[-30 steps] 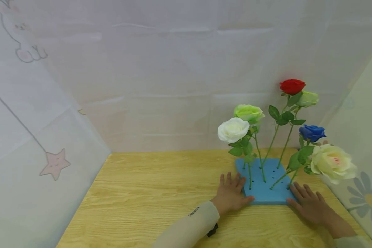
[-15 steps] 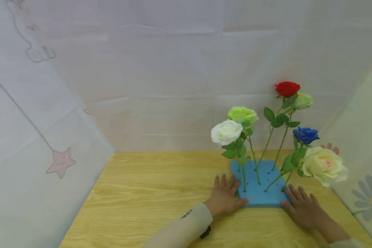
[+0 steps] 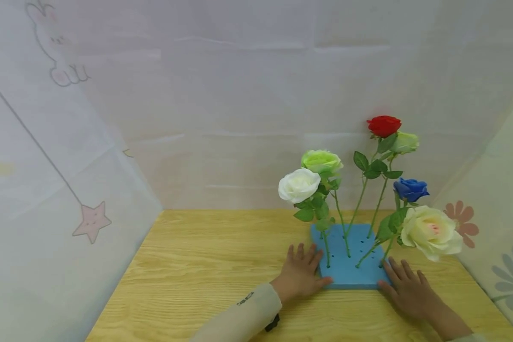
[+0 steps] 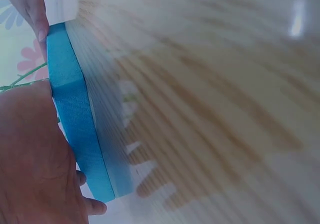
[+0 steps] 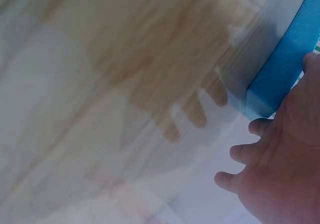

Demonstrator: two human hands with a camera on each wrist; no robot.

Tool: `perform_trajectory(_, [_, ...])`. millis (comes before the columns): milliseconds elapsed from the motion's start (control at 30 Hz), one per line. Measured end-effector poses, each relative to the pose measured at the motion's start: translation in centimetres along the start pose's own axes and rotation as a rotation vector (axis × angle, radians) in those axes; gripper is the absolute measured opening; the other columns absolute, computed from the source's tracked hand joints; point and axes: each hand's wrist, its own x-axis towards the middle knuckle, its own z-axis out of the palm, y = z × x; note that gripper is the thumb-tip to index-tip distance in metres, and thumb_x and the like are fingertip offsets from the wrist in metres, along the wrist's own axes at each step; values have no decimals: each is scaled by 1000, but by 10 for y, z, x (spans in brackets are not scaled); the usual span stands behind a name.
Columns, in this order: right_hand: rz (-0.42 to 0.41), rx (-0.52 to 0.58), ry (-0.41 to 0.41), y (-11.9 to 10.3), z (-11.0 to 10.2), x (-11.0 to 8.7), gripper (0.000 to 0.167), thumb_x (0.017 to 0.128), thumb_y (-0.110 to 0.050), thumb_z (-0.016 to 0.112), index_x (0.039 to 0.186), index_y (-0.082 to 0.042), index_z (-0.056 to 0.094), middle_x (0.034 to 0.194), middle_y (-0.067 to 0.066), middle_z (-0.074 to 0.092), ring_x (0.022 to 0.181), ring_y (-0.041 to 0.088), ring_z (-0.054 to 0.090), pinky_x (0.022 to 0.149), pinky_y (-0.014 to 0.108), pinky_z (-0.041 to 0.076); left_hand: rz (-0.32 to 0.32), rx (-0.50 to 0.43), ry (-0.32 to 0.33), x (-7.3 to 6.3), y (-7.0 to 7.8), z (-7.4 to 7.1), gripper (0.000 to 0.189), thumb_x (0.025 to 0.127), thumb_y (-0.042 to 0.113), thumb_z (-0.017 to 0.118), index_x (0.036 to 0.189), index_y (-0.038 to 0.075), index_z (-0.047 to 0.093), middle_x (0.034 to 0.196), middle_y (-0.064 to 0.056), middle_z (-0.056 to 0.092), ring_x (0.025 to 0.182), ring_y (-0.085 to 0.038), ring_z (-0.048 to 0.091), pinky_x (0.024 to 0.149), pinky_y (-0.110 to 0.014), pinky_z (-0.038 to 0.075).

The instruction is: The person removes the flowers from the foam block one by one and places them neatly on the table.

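A blue foam block (image 3: 352, 278) with small holes lies on the wooden table, and several artificial roses stand in it. My left hand (image 3: 297, 275) touches its left side, fingers spread and thumb by the front corner. Against the right side my right hand (image 3: 410, 287) lies with spread fingers. On the left lean a white rose (image 3: 299, 185) and a bright green rose (image 3: 322, 162). A red rose (image 3: 384, 126) and a pale green rose (image 3: 406, 142) rise at the back. At right are a blue rose (image 3: 411, 190) and a large cream rose (image 3: 432, 232). In the left wrist view, the block's side (image 4: 75, 99) runs beside my palm.
The wooden table (image 3: 205, 266) extends to the left of the block. White printed sheets (image 3: 239, 104) stand behind it and along both sides, the right one close to the cream rose. A dark band (image 3: 272, 324) shows under the left sleeve.
The block with its roses has slid left over the table, both hands moving along at its sides. The head view has also turned slightly left.
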Motion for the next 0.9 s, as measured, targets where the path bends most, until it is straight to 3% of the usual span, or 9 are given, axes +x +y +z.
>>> perform_trajectory(500, [-5, 12, 9, 1, -1, -2, 72, 106, -52, 46, 153, 3, 39, 156, 29, 36, 138, 59, 31, 100, 81, 25, 14, -42, -29, -1, 0, -1, 90, 92, 84, 10, 164, 31, 5, 171, 4, 3, 156, -35, 11, 124, -57, 11])
perform_trajectory(900, [-21, 61, 34, -2, -2, 0, 73, 104, -54, 47, 152, 1, 41, 156, 29, 36, 138, 60, 30, 98, 81, 27, 9, -3, 14, 2, -3, 6, 92, 89, 86, 9, 164, 33, 8, 171, 6, 8, 155, -33, 14, 124, -57, 14])
